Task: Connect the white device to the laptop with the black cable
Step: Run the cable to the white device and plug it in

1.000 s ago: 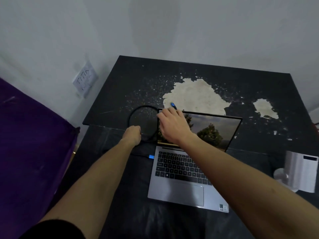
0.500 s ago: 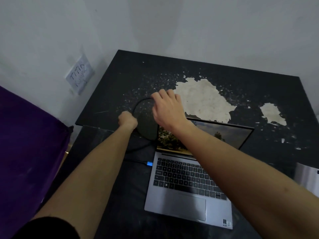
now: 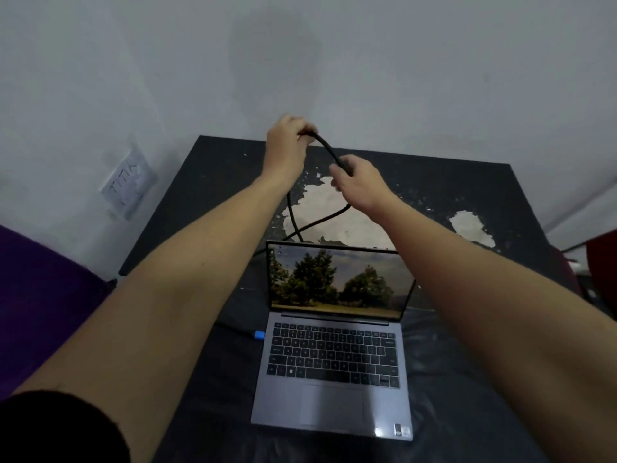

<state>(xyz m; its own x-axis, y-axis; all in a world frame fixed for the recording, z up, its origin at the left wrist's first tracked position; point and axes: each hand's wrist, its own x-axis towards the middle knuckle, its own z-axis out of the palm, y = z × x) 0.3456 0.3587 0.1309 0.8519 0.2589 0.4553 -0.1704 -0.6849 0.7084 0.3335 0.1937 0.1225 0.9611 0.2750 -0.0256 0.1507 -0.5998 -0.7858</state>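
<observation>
An open grey laptop (image 3: 334,362) sits on the black table (image 3: 434,182), its screen showing trees. A blue plug (image 3: 259,335) of the black cable (image 3: 329,150) sits at the laptop's left edge. Both hands are raised above the table behind the laptop. My left hand (image 3: 287,142) pinches one part of the cable, and my right hand (image 3: 359,182) grips it a short way along. Loops of the cable hang down from both hands to the table behind the screen. The white device is out of view.
The tabletop has large pale patches of worn surface (image 3: 337,215) behind the laptop. A wall socket (image 3: 128,182) is on the white wall at left. A purple cloth (image 3: 43,295) lies at the left edge. Something red (image 3: 601,262) shows at the right edge.
Both hands rose from the table beside the laptop and lifted the black cable into the air. The camera tilted up, and the white device at the right dropped out of view.
</observation>
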